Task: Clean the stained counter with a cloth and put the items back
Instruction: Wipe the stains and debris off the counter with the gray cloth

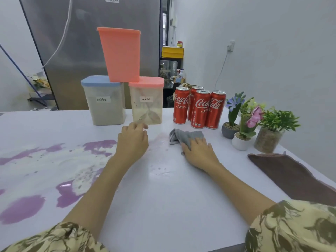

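Purple stains (23,209) spread over the left part of the white table (163,206). Behind them stand a blue-lidded clear container labelled latte (104,102) and a pink-lidded one labelled mocha (147,100), with a pink tub (121,54) upside down on top. The left hand (132,140) rests before the mocha container, fingers loosely curled, its grip empty. The right hand (199,151) presses the crumpled grey cloth (183,136) flat-fingered near four red cola cans (199,108).

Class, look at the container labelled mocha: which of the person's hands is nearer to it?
Left. The left hand lies just in front of the mocha container, fingertips near its base. The right hand is farther right, pressing on the grey cloth.
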`<act>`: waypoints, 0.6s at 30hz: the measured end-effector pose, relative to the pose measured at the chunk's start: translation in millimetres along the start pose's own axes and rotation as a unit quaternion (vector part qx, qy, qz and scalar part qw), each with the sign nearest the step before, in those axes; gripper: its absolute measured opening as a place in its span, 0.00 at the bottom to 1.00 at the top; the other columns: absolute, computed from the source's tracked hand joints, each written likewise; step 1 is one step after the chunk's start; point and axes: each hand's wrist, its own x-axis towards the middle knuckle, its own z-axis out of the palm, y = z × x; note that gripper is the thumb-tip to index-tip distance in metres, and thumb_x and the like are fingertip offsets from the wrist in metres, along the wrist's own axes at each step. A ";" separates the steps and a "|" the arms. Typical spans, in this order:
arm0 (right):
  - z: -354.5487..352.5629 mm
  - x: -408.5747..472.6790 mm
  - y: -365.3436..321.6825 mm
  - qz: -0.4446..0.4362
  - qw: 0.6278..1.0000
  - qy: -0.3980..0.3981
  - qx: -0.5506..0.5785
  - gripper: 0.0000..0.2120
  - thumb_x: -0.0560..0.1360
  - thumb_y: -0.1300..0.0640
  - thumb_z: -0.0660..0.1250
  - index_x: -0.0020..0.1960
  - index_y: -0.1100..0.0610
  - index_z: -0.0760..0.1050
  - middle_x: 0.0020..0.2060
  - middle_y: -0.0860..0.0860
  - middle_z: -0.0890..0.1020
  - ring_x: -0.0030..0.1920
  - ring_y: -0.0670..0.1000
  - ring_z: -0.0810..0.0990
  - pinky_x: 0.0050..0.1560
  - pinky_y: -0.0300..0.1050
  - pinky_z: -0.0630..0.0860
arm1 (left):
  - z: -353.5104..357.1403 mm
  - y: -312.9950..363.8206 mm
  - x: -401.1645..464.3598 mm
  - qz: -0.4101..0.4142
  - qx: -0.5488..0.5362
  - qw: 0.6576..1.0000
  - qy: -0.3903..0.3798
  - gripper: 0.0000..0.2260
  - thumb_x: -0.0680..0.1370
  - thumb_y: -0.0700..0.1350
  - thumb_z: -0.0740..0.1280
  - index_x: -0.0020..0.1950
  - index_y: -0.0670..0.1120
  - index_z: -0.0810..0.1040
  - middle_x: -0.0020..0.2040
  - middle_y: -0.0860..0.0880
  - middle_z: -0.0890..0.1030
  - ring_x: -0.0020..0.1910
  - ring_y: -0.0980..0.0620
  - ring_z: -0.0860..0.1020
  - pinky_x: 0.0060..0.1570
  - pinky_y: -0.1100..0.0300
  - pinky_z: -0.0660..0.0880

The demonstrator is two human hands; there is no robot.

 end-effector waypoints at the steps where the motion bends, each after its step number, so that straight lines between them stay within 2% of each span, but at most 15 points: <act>1: 4.8 2.0 -9.0 0.012 1.000 0.015 0.003 0.27 0.81 0.44 0.49 0.74 0.59 0.57 0.74 0.59 0.59 0.74 0.60 0.53 0.73 0.56 0.53 | -1.4 2.0 -0.5 0.001 -0.003 1.000 -0.002 0.14 0.80 0.42 0.56 0.65 0.45 0.72 0.63 0.44 0.73 0.61 0.41 0.68 0.56 0.49 0.68; 3: 15.0 -7.9 -34.2 -0.009 0.999 0.025 0.038 0.24 0.81 0.47 0.51 0.71 0.61 0.62 0.70 0.62 0.64 0.71 0.62 0.61 0.69 0.54 0.61 | -4.0 5.5 1.0 0.012 -0.013 1.000 0.006 0.14 0.80 0.42 0.56 0.64 0.45 0.73 0.62 0.43 0.74 0.60 0.40 0.69 0.56 0.48 0.68; 5: 20.6 -30.5 -58.6 -0.070 0.993 0.025 0.094 0.19 0.80 0.51 0.56 0.66 0.62 0.69 0.64 0.61 0.71 0.62 0.61 0.71 0.59 0.52 0.70 | -8.4 6.9 4.1 0.015 -0.037 0.999 0.023 0.14 0.80 0.41 0.56 0.63 0.44 0.74 0.60 0.42 0.75 0.59 0.39 0.70 0.57 0.46 0.69; 7: 18.6 -47.9 -70.6 -0.105 0.970 0.007 0.220 0.11 0.80 0.55 0.58 0.54 0.61 0.75 0.50 0.57 0.77 0.49 0.56 0.77 0.46 0.46 0.72 | -13.3 7.0 6.5 0.013 -0.071 0.997 0.041 0.13 0.80 0.41 0.56 0.62 0.43 0.74 0.59 0.41 0.76 0.59 0.39 0.70 0.59 0.45 0.69; 9: 2.1 -53.8 -67.2 -0.070 0.914 -0.017 0.399 0.13 0.80 0.56 0.58 0.40 0.58 0.75 0.34 0.52 0.76 0.34 0.46 0.75 0.34 0.40 0.69 | -16.8 5.0 7.5 0.015 -0.091 0.995 0.048 0.13 0.81 0.41 0.55 0.61 0.43 0.75 0.59 0.41 0.76 0.59 0.39 0.70 0.59 0.45 0.68; 11: -20.4 -48.9 -48.7 -0.031 0.874 0.015 0.485 0.17 0.81 0.57 0.58 0.34 0.56 0.73 0.27 0.50 0.73 0.24 0.40 0.69 0.28 0.36 0.66 | -17.5 1.1 10.2 0.015 -0.098 0.994 0.051 0.13 0.81 0.40 0.55 0.61 0.42 0.75 0.58 0.40 0.76 0.59 0.39 0.71 0.60 0.45 0.69; 13: -42.2 -37.0 -19.5 0.000 0.862 0.064 0.502 0.17 0.81 0.55 0.59 0.34 0.55 0.73 0.25 0.49 0.74 0.23 0.42 0.69 0.27 0.36 0.65 | -13.6 0.0 12.7 0.007 -0.103 0.994 0.040 0.13 0.80 0.40 0.55 0.60 0.43 0.75 0.57 0.40 0.77 0.57 0.39 0.72 0.58 0.45 0.69; 15: -53.6 -19.1 11.1 0.032 0.871 0.096 0.481 0.14 0.80 0.53 0.59 0.39 0.57 0.75 0.27 0.50 0.75 0.28 0.46 0.72 0.31 0.39 0.66 | -7.6 0.9 14.2 0.007 -0.099 0.995 0.026 0.13 0.80 0.41 0.55 0.60 0.43 0.75 0.56 0.41 0.77 0.54 0.38 0.73 0.56 0.44 0.70; 16: -53.4 -6.9 23.1 0.047 0.881 0.097 0.460 0.13 0.80 0.52 0.59 0.43 0.57 0.76 0.31 0.51 0.77 0.34 0.49 0.75 0.34 0.41 0.68 | -5.1 1.3 14.7 0.008 -0.097 0.995 0.022 0.12 0.80 0.41 0.55 0.60 0.43 0.75 0.55 0.41 0.78 0.53 0.38 0.73 0.55 0.44 0.70; 18: -39.0 17.6 38.1 0.073 0.931 0.083 0.348 0.13 0.80 0.50 0.58 0.52 0.58 0.75 0.44 0.55 0.80 0.47 0.55 0.77 0.46 0.45 0.72 | -2.0 0.1 14.4 0.003 -0.088 0.996 0.017 0.13 0.80 0.40 0.55 0.60 0.44 0.75 0.55 0.41 0.77 0.53 0.38 0.73 0.54 0.45 0.70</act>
